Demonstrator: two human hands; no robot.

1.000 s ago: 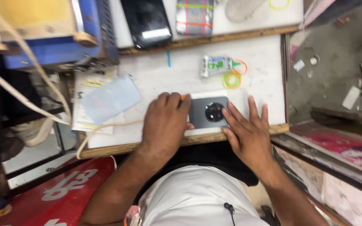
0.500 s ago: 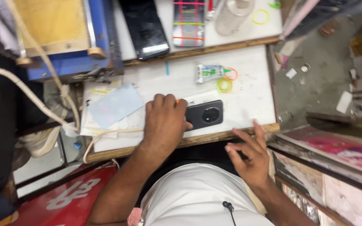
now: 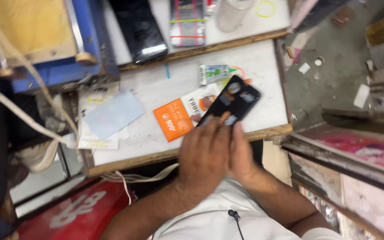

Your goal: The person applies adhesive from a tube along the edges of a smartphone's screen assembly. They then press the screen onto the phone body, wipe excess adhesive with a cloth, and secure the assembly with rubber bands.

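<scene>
Both hands grip a black phone [image 3: 232, 103], lifted tilted over the surface's [image 3: 263, 62] near right edge: left hand [image 3: 205, 153] and right hand [image 3: 241, 155] clasp its lower end. An orange packet [image 3: 174, 119] lies beneath, unopened as far as shows.

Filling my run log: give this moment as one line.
left hand: on black phone | right hand: on the phone's near end | phone: tilted over orange-white packet | white worktop: small tube

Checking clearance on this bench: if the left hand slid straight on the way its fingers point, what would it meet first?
The left hand points up and right, already touching the black phone. Beyond that, probably the small green-and-white tube, though blur leaves depth unclear.
</scene>
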